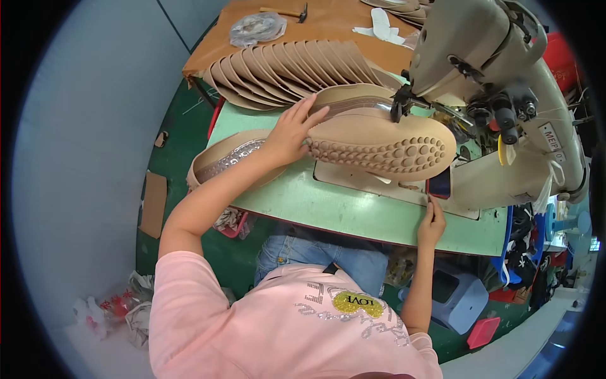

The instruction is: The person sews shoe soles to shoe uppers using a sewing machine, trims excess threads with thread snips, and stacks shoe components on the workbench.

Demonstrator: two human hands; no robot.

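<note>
A beige shoe [379, 129] with a round-studded sole lies on its side under the sewing machine [480, 57], sole turned towards me. My left hand [291, 134] grips its heel end, with some fingers stretched over the upper edge. Below the toe, my right hand [432, 222] has its fingers pinched together beside a dark blue, red-edged patch [440, 184]; whether anything sits between the fingertips is hidden. Under my left forearm rests another beige shoe [214, 155] with a shiny silver insole. The needle area is partly hidden behind the machine's foot.
A row of overlapping beige shoe pieces [290, 69] spans the back of the green table [284, 205]. Behind it, a brown-covered surface [221, 28] bears a hammer [302, 14], a plastic bag [257, 29] and white pieces [380, 25]. A blue-grey stool [464, 303] stands at lower right.
</note>
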